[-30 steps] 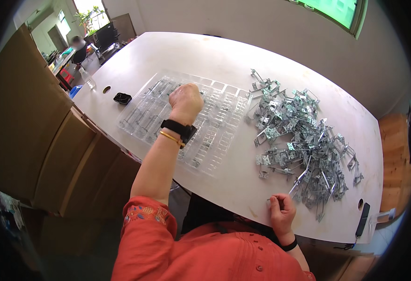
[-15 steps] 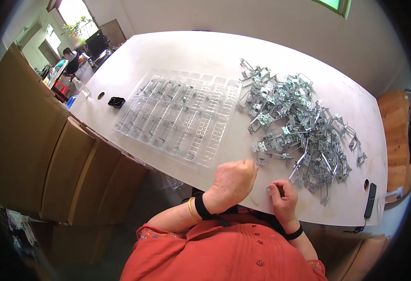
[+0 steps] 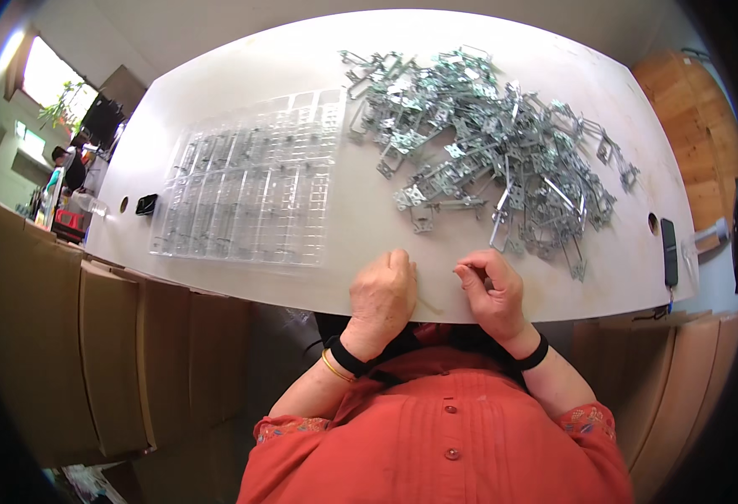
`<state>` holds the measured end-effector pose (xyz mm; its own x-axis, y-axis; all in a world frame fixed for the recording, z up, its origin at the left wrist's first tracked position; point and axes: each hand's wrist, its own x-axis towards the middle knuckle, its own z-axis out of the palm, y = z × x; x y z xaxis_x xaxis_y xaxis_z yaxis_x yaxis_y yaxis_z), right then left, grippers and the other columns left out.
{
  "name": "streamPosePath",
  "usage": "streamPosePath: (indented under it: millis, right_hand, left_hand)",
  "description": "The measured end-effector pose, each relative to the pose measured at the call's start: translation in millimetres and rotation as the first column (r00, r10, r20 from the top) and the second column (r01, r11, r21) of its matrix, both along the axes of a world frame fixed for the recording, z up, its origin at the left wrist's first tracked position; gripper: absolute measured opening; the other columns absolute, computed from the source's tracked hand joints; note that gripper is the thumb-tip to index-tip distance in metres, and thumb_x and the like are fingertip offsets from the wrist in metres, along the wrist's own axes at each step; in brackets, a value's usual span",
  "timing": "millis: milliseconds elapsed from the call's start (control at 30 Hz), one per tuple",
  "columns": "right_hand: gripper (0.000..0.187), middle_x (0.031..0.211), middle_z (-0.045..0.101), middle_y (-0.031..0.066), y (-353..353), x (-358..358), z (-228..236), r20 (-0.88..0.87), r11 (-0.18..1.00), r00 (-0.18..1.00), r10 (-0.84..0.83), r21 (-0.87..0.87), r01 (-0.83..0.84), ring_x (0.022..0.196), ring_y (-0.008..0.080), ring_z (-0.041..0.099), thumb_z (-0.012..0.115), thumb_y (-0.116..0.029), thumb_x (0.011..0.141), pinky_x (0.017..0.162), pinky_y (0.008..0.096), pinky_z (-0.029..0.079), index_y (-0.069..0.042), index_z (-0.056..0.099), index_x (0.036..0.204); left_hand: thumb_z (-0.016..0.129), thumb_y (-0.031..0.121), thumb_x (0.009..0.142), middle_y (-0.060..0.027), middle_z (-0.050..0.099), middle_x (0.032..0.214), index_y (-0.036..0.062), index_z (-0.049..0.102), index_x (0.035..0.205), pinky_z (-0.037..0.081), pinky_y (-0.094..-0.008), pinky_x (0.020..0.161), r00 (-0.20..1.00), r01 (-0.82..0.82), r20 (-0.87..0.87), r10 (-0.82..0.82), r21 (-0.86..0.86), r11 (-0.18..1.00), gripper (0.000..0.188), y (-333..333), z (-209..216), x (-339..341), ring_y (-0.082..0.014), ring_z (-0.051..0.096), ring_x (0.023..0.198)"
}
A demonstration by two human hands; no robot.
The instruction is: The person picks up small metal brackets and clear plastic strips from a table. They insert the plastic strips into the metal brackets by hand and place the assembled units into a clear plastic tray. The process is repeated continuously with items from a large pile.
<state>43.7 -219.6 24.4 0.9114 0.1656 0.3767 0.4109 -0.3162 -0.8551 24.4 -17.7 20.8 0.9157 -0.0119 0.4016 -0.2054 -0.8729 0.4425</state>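
Observation:
My left hand (image 3: 383,294) is closed in a fist, back of the hand up, over the table's near edge. Whatever its fingers may hold is hidden. To its right, my right hand (image 3: 495,294) has curled fingers, the thumb resting against the index finger. Anything in that pinch is too small or hidden to name. A gap separates the two hands. Beyond them lies a tangled heap of silvery metal brackets with thin rods (image 3: 503,151). Left of the heap, a clear plastic compartment tray (image 3: 323,227) lies flat with similar metal parts in many of its pockets.
The white table (image 3: 243,50) has a small black object (image 3: 146,204) at its left and a black phone-like device (image 3: 670,252) at its right edge. Cardboard boxes (image 3: 108,361) stand along the left below the tabletop. Another person (image 3: 71,168) sits in the far left background.
My view has shifted, so the table sits higher in the picture. My left hand has drawn lower and further from the heap. Both hands stay closed.

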Motion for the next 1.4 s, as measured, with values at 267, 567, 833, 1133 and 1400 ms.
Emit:
streamPosePath:
  millis: [267,567,833,1133,1400]
  right_hand:
    - [0.012,0.088,0.068,0.0107,-0.8,2.6,-0.3,0.071,0.997,0.997,0.002,-0.083,0.004,0.072,0.0254,0.067,0.079,-0.003,0.095,0.065,0.0353,0.053,-0.005,0.07,0.103]
    - [0.011,0.089,0.07,0.0112,1.9,5.0,-0.5,0.039,0.998,0.999,0.006,-0.067,-0.003,0.074,0.031,0.07,0.078,-0.006,0.096,0.066,0.0385,0.055,-0.007,0.068,0.099]
    - [0.011,0.091,0.071,0.012,0.4,4.7,-2.1,0.081,1.0,0.997,-0.008,0.009,0.008,0.077,0.0327,0.07,0.078,-0.006,0.097,0.067,0.0396,0.055,-0.007,0.068,0.1]
    - [0.011,0.088,0.068,0.0117,0.7,5.4,-4.4,0.086,0.998,0.996,0.01,-0.055,-0.005,0.078,0.0365,0.069,0.076,-0.01,0.097,0.068,0.0439,0.054,-0.008,0.066,0.099]
    - [0.011,0.09,0.07,0.0118,0.3,5.6,-5.0,0.113,0.995,0.993,0.029,-0.101,-0.018,0.075,0.0314,0.069,0.078,-0.005,0.097,0.067,0.0387,0.054,-0.007,0.068,0.101]
  left_hand:
    - [0.072,0.01,0.097,-0.013,0.062,0.076,0.0067,0.058,0.091,0.049,-0.0491,0.062,0.994,0.025,0.11,-0.028,0.027,0.999,0.016,1.7,-9.3,0.3,-0.0364,0.064,0.068]
    - [0.073,0.011,0.096,-0.0111,0.059,0.074,0.0079,0.057,0.088,0.048,-0.0475,0.062,0.995,0.022,0.1,-0.026,0.038,0.999,0.018,1.7,-6.4,-0.5,-0.0344,0.062,0.067]
    - [0.075,0.009,0.095,-0.0102,0.059,0.07,0.0069,0.061,0.088,0.046,-0.0453,0.058,0.993,0.003,0.12,-0.006,0.024,1.0,0.016,1.4,-9.3,-0.8,-0.0322,0.059,0.06]
    - [0.074,0.008,0.096,-0.0105,0.06,0.072,0.0065,0.061,0.088,0.045,-0.0447,0.058,0.994,0.009,0.112,-0.013,0.036,0.999,0.016,-0.3,-6.1,-1.2,-0.0317,0.059,0.06]
    - [0.074,0.007,0.095,-0.0106,0.06,0.072,0.0061,0.06,0.088,0.045,-0.0444,0.058,0.992,0.009,0.123,-0.013,0.034,0.999,0.015,-0.2,-7.4,-0.3,-0.0316,0.058,0.06]
